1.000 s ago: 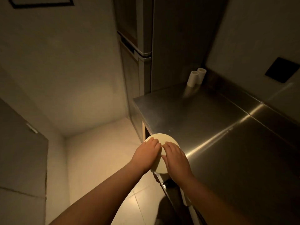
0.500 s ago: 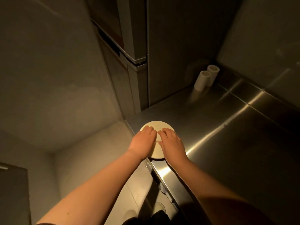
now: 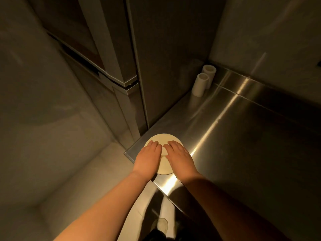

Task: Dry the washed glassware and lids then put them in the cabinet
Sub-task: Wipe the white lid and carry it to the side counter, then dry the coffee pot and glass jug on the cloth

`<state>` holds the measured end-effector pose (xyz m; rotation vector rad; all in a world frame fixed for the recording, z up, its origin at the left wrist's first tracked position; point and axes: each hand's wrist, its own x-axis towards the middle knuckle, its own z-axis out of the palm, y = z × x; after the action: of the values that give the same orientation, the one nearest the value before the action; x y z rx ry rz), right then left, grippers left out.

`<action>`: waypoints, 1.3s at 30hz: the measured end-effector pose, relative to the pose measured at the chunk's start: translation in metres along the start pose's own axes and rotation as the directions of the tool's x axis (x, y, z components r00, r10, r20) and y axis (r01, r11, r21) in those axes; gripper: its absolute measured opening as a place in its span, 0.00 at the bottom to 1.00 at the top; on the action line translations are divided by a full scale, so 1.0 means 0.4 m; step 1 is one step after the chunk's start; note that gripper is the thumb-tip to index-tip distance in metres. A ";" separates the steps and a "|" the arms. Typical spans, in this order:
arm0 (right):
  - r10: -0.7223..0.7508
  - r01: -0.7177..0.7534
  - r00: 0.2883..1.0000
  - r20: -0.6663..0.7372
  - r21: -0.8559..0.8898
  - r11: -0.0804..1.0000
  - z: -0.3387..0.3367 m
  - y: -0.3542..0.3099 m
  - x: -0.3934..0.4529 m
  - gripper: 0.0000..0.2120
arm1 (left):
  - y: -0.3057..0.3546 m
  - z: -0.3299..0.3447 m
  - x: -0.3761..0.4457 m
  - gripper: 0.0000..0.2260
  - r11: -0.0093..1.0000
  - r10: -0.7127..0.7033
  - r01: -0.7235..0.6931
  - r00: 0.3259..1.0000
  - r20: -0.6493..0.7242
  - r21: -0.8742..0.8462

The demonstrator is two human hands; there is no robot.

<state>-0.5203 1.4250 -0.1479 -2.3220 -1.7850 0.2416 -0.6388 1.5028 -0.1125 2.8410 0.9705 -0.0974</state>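
While both hands lie flat on it, the round lid (image 3: 163, 139) sits at the near left corner of the steel counter (image 3: 234, 136), close to the edge. It is a pale cream disc with a smooth, matte face; its material cannot be told from this view. The left hand (image 3: 147, 158) covers the left part of the disc and the right hand (image 3: 180, 158) covers the right part, palms down, with the fingers stretched out almost straight and pressing on the top surface. The fingertips of the two hands come near each other at the middle, and a narrow strip of the disc shows between them. Neither hand curls around the rim.

The counter is brushed stainless steel, with a fine grain and long bright streaks of reflected light. A thin seam crosses it toward the back, and a low steel upstand runs along the wall. In the far corner two white cylinders (image 3: 202, 82) stand upright and touch each other; they look like rolls with a hollow core. To the left of the counter rises a tall dark cabinet (image 3: 165, 58) with flat panels, and beside it a unit (image 3: 111, 54) with metal-edged doors. Below, the floor (image 3: 86, 180) is pale and smooth, and a light-coloured shoe (image 3: 162, 225) is visible.
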 end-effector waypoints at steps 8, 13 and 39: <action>0.294 -0.291 0.950 -0.105 0.047 0.956 -0.042 0.112 -0.196 0.26 | 0.149 0.047 -0.032 0.24 0.926 0.377 -0.377 0.926 0.008 0.002; 0.536 -0.532 0.835 -0.126 0.069 0.844 -0.071 0.268 -0.550 0.23 | 0.376 0.128 -0.087 0.26 0.804 0.580 -0.594 0.797 0.169 0.040; 0.898 -0.895 0.405 -0.169 0.125 0.428 -0.198 0.872 -1.933 0.28 | 1.807 0.407 -0.532 0.25 0.512 0.829 -0.855 0.467 0.308 -0.082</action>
<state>-0.3730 0.5860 -0.1567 -2.9084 -0.2195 0.1296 -0.3668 0.7839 -0.1723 2.8730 -0.5981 -0.4597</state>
